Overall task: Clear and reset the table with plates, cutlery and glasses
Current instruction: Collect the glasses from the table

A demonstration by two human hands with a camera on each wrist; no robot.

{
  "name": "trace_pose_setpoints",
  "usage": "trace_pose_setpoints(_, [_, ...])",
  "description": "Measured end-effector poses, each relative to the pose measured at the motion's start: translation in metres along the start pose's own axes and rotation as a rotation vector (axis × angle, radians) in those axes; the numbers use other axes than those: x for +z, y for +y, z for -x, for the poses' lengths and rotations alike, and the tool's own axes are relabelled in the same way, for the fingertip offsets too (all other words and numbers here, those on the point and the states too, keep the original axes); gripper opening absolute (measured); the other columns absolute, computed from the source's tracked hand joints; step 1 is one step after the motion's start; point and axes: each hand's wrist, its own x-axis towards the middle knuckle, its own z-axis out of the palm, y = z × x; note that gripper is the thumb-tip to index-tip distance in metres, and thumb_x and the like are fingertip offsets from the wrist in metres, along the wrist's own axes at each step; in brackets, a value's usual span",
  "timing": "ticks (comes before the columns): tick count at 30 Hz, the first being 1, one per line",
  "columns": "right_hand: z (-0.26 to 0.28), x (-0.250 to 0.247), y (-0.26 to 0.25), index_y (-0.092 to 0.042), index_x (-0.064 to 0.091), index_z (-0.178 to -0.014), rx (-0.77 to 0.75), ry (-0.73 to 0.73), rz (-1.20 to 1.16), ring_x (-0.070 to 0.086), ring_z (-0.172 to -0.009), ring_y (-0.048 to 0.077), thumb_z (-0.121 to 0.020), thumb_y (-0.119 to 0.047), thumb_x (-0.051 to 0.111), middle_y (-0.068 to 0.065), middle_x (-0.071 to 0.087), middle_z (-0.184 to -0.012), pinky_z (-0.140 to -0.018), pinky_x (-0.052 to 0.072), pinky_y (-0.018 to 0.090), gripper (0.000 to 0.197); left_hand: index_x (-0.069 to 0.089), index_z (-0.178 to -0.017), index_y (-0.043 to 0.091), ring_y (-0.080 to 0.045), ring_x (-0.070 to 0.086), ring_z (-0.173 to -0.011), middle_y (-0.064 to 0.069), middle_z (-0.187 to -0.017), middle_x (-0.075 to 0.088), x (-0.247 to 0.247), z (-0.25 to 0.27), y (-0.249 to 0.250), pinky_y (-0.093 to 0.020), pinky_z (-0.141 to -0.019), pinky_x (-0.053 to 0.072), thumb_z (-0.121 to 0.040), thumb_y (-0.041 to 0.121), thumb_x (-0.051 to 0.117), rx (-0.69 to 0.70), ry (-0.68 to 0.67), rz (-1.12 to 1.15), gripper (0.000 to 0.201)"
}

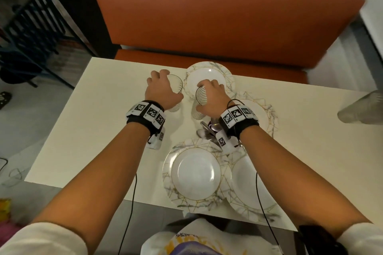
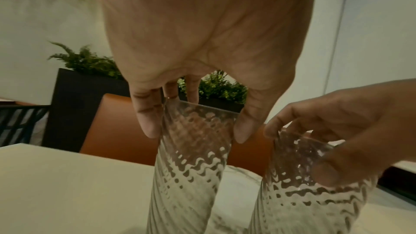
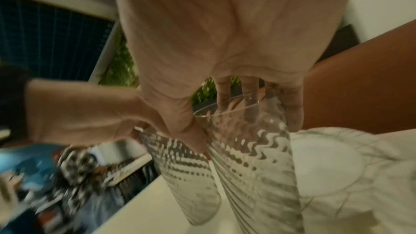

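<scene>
Head view: each hand [image 1: 163,91] [image 1: 211,97] grips ribbed clear glass [image 1: 176,87] [image 1: 200,99].

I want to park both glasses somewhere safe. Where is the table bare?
Bare table lies left of the left hand and its glass; another bare stretch lies right of the plates. The middle is crowded around the right hand and its glass.
</scene>
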Motion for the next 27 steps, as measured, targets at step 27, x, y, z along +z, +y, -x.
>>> trace_pose_setpoints(27, [0.247,-0.200,0.479,-0.020,0.037,-0.139,0.739,0.412,-0.111,0.037,-0.129,0.033,-0.063,-0.035,0.085,0.013,0.036,-0.139,-0.101,0.045,0.046,0.091,0.029,-0.153,0.002,-0.034,0.049,-0.134,-0.014,-0.151,0.032,0.292,0.134,0.480,-0.042,-0.109,0.045,-0.073,0.039,0.091,0.378,-0.414,0.092,0.108])
